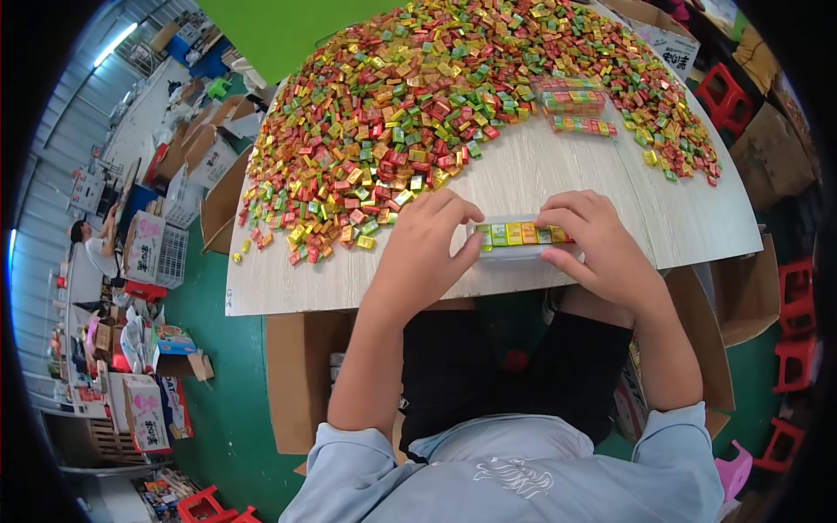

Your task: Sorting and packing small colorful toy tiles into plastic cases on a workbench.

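My pale blue sleeves (514,475) are sitting closest to me, forearms reaching out over my lap. Both hands are closing on the narrow clear plastic tray (523,244) lying at the near edge of the pale wood-grain table (567,166): my left hand (423,248) is pinching its left end, my right hand (597,244) is pressing fingertips onto the row of small coloured wrapped candies (521,233) inside. I am judging the tray light, thin and slippery, best gripped by its ends. The table edge is lying just under my wrists. Bare wood is opening beyond; farther off, a huge heap of loose candies (418,96) and filled stacked trays (575,100) are lying to the right.
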Demonstrator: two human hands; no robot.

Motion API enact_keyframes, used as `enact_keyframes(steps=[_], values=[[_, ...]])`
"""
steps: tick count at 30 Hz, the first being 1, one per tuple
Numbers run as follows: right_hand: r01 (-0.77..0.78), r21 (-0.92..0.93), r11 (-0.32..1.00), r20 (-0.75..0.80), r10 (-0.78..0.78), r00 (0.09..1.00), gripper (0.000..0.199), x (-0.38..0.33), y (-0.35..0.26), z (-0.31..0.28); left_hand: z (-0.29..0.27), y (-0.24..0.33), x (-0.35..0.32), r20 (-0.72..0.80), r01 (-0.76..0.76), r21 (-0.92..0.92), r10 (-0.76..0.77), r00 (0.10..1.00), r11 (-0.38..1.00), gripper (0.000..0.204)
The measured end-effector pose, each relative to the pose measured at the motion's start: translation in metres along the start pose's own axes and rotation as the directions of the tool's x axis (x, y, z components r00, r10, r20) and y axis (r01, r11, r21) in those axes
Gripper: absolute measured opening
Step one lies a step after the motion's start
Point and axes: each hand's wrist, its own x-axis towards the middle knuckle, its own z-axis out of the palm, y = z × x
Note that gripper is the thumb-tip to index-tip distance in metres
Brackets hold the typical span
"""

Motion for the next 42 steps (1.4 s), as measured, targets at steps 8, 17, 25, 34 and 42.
enact_keyframes(steps=[8,17,25,34,42], values=[[0.011,-0.001,1.000,0.005,-0.011,1.000,0.036,0.000,0.000,0.000,-0.007,0.002,0.006,0.076,-0.064,0.040,0.060,0.995,0.997,0.026],[0.000,-0.006,1.000,0.019,0.001,1.000,0.035,0.001,-0.002,-0.004,-0.010,0.004,0.012,0.079,-0.206,0.165,0.196,0.977,0.964,0.022],[0.034,0.008,0.999,0.038,-0.034,0.999,0.037,0.003,0.002,-0.003,-0.013,0.008,0.018,0.110,-0.349,0.299,0.331,0.937,0.888,0.016],[0.006,0.000,1.000,0.046,-0.006,0.999,0.035,0.001,-0.002,-0.005,-0.010,0.005,0.001,0.115,-0.301,0.225,0.281,0.953,0.927,0.026],[-0.062,0.180,0.982,0.047,0.055,0.997,0.028,0.001,0.002,-0.003,0.007,0.009,-0.016,0.007,-0.143,0.133,0.143,0.990,0.981,0.039]])
